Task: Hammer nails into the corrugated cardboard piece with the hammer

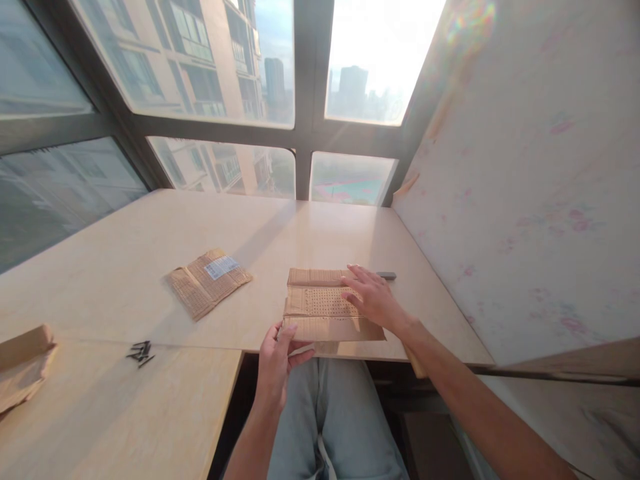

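Observation:
A piece of brown cardboard (320, 301) with creases and a grid of small dark dots or holes lies at the table's front edge, its near strip jutting toward my lap. My left hand (278, 353) pinches its lower left corner, thumb on top and fingers beneath. Over its right part rests my right hand (367, 291), palm down with fingers spread. Just beyond that hand, a grey bar-like object (387, 275) pokes out; the rest of it is hidden. To the left lies a second flattened cardboard piece (200, 288) with a white printed label (221, 267).
Several dark screws or nails (140, 352) lie in a small pile on the left tabletop (165, 407). A torn cardboard box piece (25, 367) sits at the far left edge. Windows (225, 167) bound the table's back, and a flowered wall (540, 200) its right.

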Available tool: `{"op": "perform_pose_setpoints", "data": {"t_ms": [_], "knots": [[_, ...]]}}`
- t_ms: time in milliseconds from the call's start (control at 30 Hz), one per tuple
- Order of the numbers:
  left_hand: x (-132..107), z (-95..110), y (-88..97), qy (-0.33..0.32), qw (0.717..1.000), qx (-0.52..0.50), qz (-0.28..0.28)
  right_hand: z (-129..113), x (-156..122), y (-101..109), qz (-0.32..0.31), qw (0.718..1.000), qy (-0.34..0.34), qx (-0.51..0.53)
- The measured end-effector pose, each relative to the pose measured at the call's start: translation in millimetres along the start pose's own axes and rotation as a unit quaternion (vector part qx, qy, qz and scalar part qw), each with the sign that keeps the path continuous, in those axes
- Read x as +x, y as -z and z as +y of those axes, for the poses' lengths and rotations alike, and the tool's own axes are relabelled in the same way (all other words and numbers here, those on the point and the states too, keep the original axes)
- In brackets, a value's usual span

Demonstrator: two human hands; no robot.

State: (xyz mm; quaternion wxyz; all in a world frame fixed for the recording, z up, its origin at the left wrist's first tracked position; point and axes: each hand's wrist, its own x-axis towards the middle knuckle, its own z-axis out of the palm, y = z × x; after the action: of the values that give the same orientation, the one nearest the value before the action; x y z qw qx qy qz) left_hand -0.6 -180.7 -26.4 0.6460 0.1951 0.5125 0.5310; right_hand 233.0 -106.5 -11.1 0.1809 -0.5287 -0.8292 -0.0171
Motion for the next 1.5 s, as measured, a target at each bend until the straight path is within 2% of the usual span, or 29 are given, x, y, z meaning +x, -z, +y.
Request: {"op": "perform_pose_setpoints", "data": {"t_ms": [100,300,667,767,900,1067,1167,1233,1367,1500], "knots": [[0,1,2.6,0.004,1.000,-0.001,0.009,-2,4,-2,-0.024,1.000,0.016,-0.006],[-1,2,8.3,-0.009,1.000,-0.003,0.014,-5,8,-2,-0.030,0.999,0.013,-0.014],[-2,5,3.6,-0.007,1.000,-0.009,0.010,-3,9,-5,-0.050,0.999,-0.006,-0.017],[-1,5,5.2,-0.014,1.000,-0.016,0.006,1,7,-6,-0.035,0.999,-0.004,0.006],[-1,5,8.4,-0.012,1.000,-0.017,0.007,7,3,-4,0.013,0.997,-0.010,0.073],[0,7,9.0,-0.018,1.000,-0.008,0.006,16,-7,-6,0.064,0.976,-0.090,0.187],[1,8,8.7,-0.018,1.000,-0.003,0.004,23,-17,-15,0.077,0.945,-0.172,0.267],[1,8,8.6,-0.015,1.000,-0.002,0.003,27,-24,-22,0.081,0.908,-0.229,0.341],[1,7,8.6,-0.016,1.000,-0.005,0.004,22,-39,-27,0.104,0.815,-0.325,0.468],[3,5,9.0,-0.018,1.000,-0.003,0.017,4,-55,-23,0.122,0.704,-0.408,0.568]]}}
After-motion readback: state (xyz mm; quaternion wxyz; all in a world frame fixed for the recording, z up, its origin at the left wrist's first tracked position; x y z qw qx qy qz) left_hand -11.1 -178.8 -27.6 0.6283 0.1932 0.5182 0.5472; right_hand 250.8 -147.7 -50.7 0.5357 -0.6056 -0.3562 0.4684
